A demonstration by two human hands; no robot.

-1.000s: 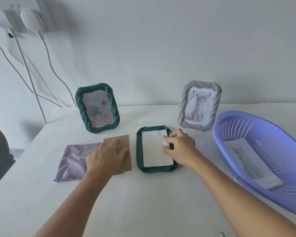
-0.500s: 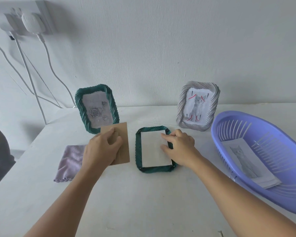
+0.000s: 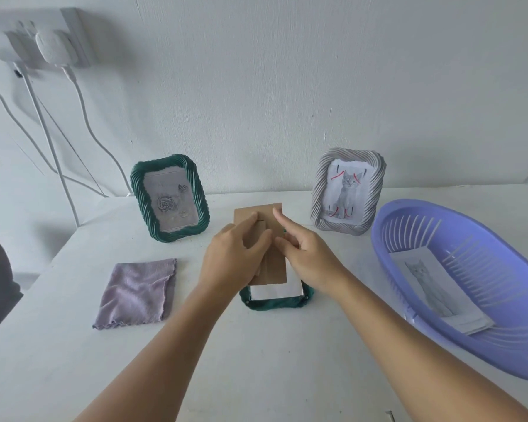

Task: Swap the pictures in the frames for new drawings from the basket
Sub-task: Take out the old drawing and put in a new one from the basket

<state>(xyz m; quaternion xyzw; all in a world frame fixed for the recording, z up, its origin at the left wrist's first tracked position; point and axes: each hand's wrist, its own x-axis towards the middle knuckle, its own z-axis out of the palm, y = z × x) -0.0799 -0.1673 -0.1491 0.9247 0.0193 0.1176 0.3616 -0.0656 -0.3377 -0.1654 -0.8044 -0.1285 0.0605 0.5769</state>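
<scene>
Both hands meet over the brown backing board, forearms reaching in from the near edge.

The left hand grips the brown backing board from its left side, thumb lying across the board's face and the other fingers curled behind it. The right hand sits at the board's right edge, index finger stretched straight up along that edge with its tip near the top right corner, the remaining fingers folded loosely inward. Both bare forearms angle toward the board, the left from lower left, the right from lower right.
</scene>
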